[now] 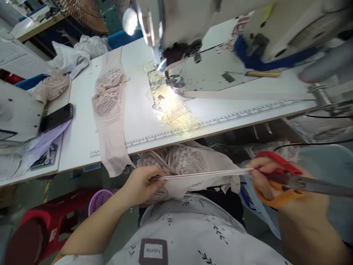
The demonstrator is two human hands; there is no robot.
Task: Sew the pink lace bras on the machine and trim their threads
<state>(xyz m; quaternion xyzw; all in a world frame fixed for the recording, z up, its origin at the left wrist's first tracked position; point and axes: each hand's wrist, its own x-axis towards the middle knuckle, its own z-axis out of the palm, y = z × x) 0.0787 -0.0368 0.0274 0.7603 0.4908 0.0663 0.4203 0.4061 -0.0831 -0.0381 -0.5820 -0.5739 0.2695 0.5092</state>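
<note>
A pale pink lace bra (190, 162) lies across my lap below the table edge. My left hand (145, 184) is closed, pinching the bra's edge strip between thumb and fingers. The strip runs taut to my right hand (268, 180), whose fingertips grip its other end. That same hand also holds scissors (303, 183) with red and orange handles; their blades point right, away from the fabric. A second lace bra (109, 103) lies on the white table (138, 125), one end hanging over the front edge.
A sewing machine (187, 22) with a bright lamp (130, 21) stands over the table. A wooden-handled tool (263, 74) and a measuring strip (220, 119) lie there. A phone (57, 117) is at left. Below are a red stool (46, 213), purple basket (99, 200) and pale-blue bin (331, 154).
</note>
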